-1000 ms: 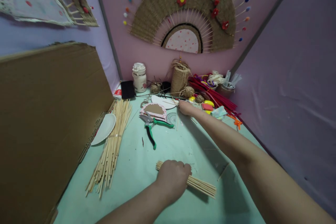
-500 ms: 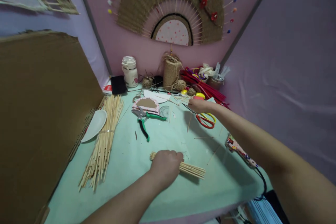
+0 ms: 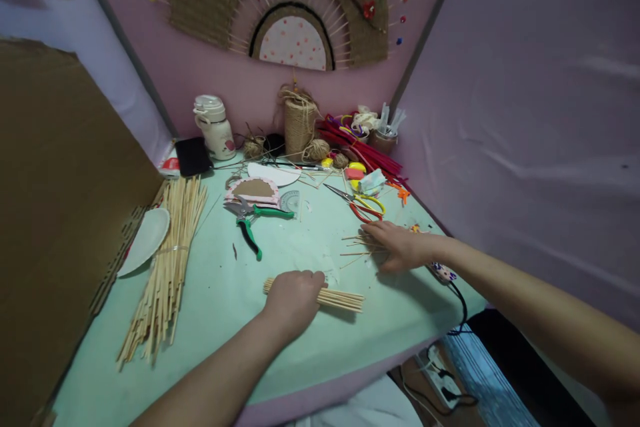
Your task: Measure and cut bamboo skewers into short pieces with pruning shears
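Note:
My left hand (image 3: pixel 295 300) is wrapped around a short bundle of wooden sticks (image 3: pixel 343 299), whose ends show on both sides of the fist. My right hand (image 3: pixel 403 247) lies low over the table with fingers stretched and spread. Several loose thin sticks (image 3: pixel 357 240) poke out from beneath it; whether the palm presses on them is hidden. Just beyond the fingertips lie scissors with red and yellow handles (image 3: pixel 367 207). Behind the right hand, partly covered, is a patterned tool with a black cord (image 3: pixel 443 272).
On the left a tied bundle of long sticks (image 3: pixel 173 247) lies beside a white half disc (image 3: pixel 150 240) and a cardboard panel (image 3: pixel 65 167). Green-handled pruners (image 3: pixel 250 220) rest mid-table. A bottle (image 3: pixel 215 130), a twine spool (image 3: pixel 300 123) and red strips (image 3: pixel 365 147) line the back.
My right hand has come from the back of the table toward me, and loose sticks are now gathered by it. My left hand keeps its hold on the bundle. The view has shifted right.

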`<move>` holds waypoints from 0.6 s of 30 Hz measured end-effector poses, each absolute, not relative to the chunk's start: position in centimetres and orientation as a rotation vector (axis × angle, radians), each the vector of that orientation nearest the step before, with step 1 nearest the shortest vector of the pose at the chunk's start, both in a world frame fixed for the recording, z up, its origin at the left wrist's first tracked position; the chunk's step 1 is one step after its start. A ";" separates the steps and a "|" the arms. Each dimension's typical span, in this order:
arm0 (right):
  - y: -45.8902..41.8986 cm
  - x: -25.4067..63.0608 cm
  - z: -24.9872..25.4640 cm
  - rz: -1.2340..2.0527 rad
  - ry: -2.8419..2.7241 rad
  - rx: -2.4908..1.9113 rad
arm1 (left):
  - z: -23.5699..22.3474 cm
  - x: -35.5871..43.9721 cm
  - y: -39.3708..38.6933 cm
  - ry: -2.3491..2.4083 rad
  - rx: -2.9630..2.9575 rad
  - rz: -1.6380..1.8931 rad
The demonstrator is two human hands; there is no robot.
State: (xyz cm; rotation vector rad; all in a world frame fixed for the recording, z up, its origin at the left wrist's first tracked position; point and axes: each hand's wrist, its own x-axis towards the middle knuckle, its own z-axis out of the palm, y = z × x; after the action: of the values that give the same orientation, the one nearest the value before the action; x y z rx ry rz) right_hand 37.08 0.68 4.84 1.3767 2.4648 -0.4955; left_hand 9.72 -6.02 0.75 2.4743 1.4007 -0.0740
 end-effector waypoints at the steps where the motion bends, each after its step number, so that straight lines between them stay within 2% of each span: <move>1: 0.4 37.1 4.9 -0.475 2.469 1.346 | 0.8 9.7 -6.0 1.404 2.477 -0.077; 7: -0.2 35.2 3.8 -0.180 2.497 1.303 | 1.1 9.8 -6.1 1.409 2.488 -0.098; 14: 0.4 34.3 2.3 -0.209 2.451 1.415 | 1.2 9.9 -6.2 1.414 2.500 -0.093; 18: 1.7 34.9 2.6 -0.270 2.369 1.650 | 1.3 9.9 -6.3 1.418 2.494 -0.083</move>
State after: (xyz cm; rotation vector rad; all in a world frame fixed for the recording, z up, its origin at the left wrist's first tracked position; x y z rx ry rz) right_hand 34.88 1.75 2.63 1.6500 2.3695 -0.2705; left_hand 9.89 -6.27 1.26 2.4943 1.4180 -0.0835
